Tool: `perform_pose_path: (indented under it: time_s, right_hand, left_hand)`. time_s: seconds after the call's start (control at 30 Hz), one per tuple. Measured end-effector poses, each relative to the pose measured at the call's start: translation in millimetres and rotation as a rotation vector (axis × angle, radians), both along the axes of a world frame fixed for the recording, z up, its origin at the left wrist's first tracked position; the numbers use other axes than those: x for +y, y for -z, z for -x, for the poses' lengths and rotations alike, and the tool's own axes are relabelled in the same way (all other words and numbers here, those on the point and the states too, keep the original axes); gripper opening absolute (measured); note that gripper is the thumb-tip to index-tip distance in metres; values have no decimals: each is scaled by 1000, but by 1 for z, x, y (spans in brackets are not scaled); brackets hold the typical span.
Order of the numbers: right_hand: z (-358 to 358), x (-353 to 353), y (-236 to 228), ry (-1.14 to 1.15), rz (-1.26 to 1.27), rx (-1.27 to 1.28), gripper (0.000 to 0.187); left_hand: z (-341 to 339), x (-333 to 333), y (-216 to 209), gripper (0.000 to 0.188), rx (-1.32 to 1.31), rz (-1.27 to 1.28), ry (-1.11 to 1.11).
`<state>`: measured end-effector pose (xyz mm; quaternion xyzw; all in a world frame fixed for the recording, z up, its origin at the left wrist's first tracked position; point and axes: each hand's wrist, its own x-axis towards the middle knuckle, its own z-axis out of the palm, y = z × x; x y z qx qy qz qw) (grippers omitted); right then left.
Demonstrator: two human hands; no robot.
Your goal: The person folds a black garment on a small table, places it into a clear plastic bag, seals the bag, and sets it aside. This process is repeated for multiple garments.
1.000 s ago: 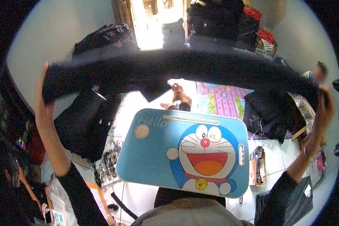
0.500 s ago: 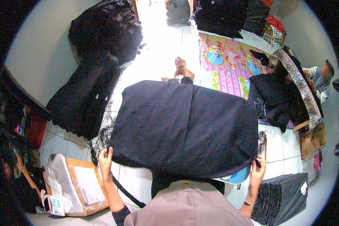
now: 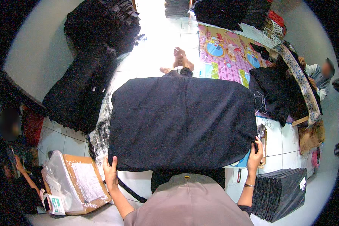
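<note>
A broad black cloth [image 3: 180, 124] is spread flat over my outstretched legs, with a faint crease down its middle. My left hand [image 3: 110, 173] pinches its near left corner, the thumb on top. At the near right edge my right hand [image 3: 254, 156] grips the cloth between thumb and fingers. Under that side, a strip of a blue and white board [image 3: 242, 162] shows. My bare feet [image 3: 180, 62] stick out beyond the far edge.
Black fabric heaps [image 3: 83, 86] lie at the left. A plastic-wrapped cardboard package [image 3: 86, 180] sits near my left arm, and a folded black stack [image 3: 278, 194] by my right. Beyond a patterned mat [image 3: 224, 56], a person [image 3: 316, 75] works at the right. Another person's hand [image 3: 20, 165] shows at left.
The cloth's far edge has straightened and its surface lies smoother and squarer. My left hand has come nearer to me along the left edge; the right has moved slightly away from me.
</note>
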<state>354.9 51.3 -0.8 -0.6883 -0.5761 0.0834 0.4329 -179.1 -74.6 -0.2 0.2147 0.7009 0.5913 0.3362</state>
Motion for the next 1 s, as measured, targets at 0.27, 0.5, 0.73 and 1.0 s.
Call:
perform_pose_path:
  time_s: [0.27,0.5,0.73,1.0]
  right_hand:
    - [-117,-48,-31,-288,179,238,13]
    - [-192,-53,-6,-513,184,414,9]
    - [-187,135,-26,-57,-46,223,40]
    - [-143,150,50,-98,506,441,38]
  left_hand:
    - [31,-67,31,60,-379,150,726]
    - [31,-87,37,59,-531,-213,724]
    - [46,90,-36,42,-547,-299,292]
    - [13,123,-57,29,557,55,13]
